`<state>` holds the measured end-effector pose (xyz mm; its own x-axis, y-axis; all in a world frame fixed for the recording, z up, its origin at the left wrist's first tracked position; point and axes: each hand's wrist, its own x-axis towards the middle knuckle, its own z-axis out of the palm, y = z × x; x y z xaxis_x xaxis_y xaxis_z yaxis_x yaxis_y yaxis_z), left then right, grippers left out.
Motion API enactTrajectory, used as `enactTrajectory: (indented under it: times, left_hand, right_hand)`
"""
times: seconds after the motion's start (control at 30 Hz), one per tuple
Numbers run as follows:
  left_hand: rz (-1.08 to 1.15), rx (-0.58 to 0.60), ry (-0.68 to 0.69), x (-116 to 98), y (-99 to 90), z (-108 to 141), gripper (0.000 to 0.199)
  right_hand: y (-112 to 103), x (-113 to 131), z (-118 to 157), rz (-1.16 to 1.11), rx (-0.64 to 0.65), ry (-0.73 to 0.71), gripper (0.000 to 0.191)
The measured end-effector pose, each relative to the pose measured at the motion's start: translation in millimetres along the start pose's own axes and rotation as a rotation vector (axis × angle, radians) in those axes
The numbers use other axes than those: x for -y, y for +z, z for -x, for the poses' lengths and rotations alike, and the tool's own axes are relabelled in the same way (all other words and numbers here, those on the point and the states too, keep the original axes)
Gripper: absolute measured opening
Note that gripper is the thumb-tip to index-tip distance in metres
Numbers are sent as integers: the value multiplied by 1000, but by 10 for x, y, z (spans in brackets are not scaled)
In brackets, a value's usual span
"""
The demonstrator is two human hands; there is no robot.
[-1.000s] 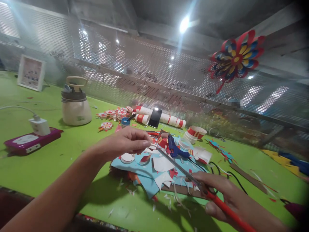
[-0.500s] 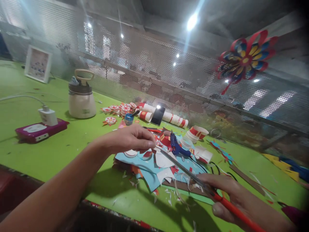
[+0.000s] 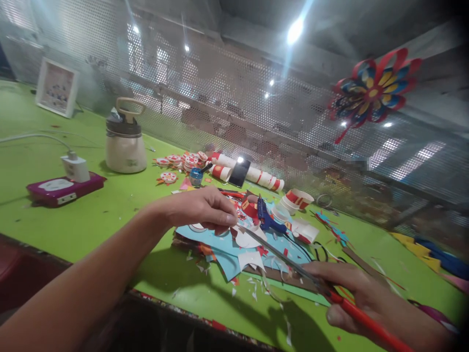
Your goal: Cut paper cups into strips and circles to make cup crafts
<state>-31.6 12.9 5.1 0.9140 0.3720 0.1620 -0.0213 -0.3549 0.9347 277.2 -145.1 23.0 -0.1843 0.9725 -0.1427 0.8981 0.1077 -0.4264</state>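
My right hand (image 3: 370, 298) grips a pair of scissors (image 3: 282, 256) by the red handles. The long grey blades point up and left and look closed or nearly so. Their tips reach my left hand (image 3: 208, 210), whose thumb and fingers are pinched together. Whatever small piece lies in that pinch is too small to make out. Beneath the hands lie light-blue paper sheets (image 3: 205, 244), white paper cutouts (image 3: 251, 259) and scattered clippings. A blue glue gun (image 3: 269, 217) rests on the pile just beyond the blades.
Behind the pile lie a phone (image 3: 240, 173), a row of red-and-white paper cups (image 3: 264, 178), round red-and-white paper pieces (image 3: 192, 160) and a small blue jar (image 3: 196, 176). To the left are a purple power strip (image 3: 66, 189), a pot with a handle (image 3: 125, 149) and a picture frame (image 3: 57, 88).
The view has shifted slightly, so the table things sit a little higher. Both hands keep nearly the same pose, with the scissors' tips still at my left fingers.
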Motion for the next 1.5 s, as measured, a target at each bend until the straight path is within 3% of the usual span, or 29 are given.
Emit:
enactTrajectory:
  times: [0.53, 0.97, 1.5]
  left_hand:
    - [58, 0, 41, 8, 30, -21, 25]
    - [55, -37, -15, 16, 47, -25, 26]
    - [55, -51, -9, -14, 74, -33, 28]
  right_hand:
    - [-20, 85, 43, 86, -15, 9, 62]
    - [-48, 339, -28, 74, 32, -21, 47]
    - [-62, 351, -31, 43, 42, -10, 47]
